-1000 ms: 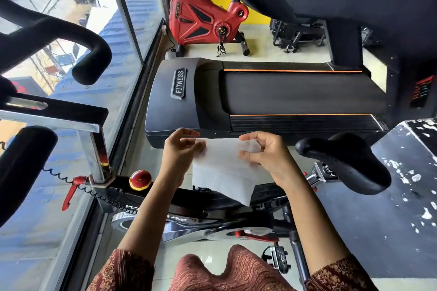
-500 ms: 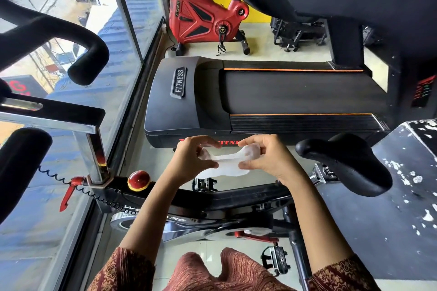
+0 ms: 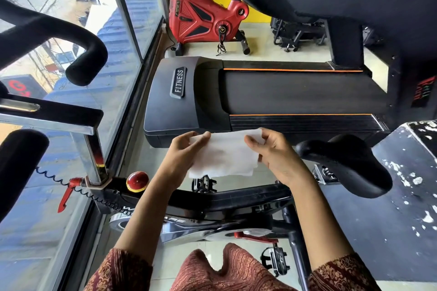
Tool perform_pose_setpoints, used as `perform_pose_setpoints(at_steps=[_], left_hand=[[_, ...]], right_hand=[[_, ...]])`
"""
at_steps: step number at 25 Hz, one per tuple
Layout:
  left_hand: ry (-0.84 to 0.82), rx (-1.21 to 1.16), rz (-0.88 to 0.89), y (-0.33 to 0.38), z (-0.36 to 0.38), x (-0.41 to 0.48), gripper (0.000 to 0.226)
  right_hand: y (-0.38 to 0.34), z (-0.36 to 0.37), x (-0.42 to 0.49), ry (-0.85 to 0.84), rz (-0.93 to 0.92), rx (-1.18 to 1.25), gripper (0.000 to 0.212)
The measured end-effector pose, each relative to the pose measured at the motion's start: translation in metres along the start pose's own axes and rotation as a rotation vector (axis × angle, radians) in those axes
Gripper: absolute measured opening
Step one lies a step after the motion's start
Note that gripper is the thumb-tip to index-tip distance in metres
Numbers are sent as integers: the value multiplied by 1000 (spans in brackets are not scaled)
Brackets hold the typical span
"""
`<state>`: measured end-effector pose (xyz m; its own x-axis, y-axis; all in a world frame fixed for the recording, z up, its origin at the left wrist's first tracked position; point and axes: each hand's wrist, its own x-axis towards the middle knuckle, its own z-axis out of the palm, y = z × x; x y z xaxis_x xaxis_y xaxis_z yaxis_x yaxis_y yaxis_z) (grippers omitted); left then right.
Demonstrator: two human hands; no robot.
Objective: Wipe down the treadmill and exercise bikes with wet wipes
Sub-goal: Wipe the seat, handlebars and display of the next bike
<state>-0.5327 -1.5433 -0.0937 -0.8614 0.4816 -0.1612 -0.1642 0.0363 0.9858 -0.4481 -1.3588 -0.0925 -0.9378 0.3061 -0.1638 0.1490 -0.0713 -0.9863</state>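
Wet wipe (image 3: 224, 156) stretched open in mid-air over the black exercise bike (image 3: 224, 198).

Pinched at its upper left corner by the left grip (image 3: 184, 151), thumb and fingertips closed on the sheet, and pinched the same way at the upper right corner by the right grip (image 3: 276, 158). Long axis running left to right between the two, lower edge hanging free. Touching no machine, hanging just past the bike's frame on the treadmill side. Saddle (image 3: 343, 163) just beside the right grip, handlebar (image 3: 78, 49) well apart to the left. Treadmill (image 3: 295, 92) beyond, lying lengthwise left to right, its near edge close behind the sheet. Judged to be readying the wipe, with no wiping begun. Nearest surface probably the saddle, on the right grip's side, so likely calls for gathering the sheet into that grip, then moving right and down.
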Motion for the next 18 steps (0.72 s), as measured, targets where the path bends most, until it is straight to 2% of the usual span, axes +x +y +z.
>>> perform_pose_setpoints(at_steps=[1, 4, 5, 7, 9, 11, 15, 17, 18], left_hand=[[-10, -63, -46, -1, 3, 0, 26], [-30, -234, -218, -1, 3, 2, 21], [-46, -309, -260, 0, 2, 2, 20], [-75, -382, -269, 0, -4, 2, 15], [-59, -317, -224, -1, -6, 2, 13], [-12, -208, -146, -3, -1, 2, 15], [64, -92, -45, -3, 17, 0, 19], [64, -86, -29, -4, 25, 0, 19], [55, -98, -14, -6, 28, 0, 18]], right_hand=[[1, 3, 1, 13, 33, 54, 54], [-1, 9, 0, 84, 153, 69, 14], [-2, 7, -1, 65, 173, 89, 9], [-2, 3, -4, 15, 165, 135, 29], [-1, 1, -3, 75, 134, 88, 37], [3, 4, 1, 195, 28, -111, 32], [1, 22, 2, 405, -196, -686, 27], [-6, 37, -4, 354, -235, -776, 38], [-7, 44, -7, 267, -265, -785, 47]])
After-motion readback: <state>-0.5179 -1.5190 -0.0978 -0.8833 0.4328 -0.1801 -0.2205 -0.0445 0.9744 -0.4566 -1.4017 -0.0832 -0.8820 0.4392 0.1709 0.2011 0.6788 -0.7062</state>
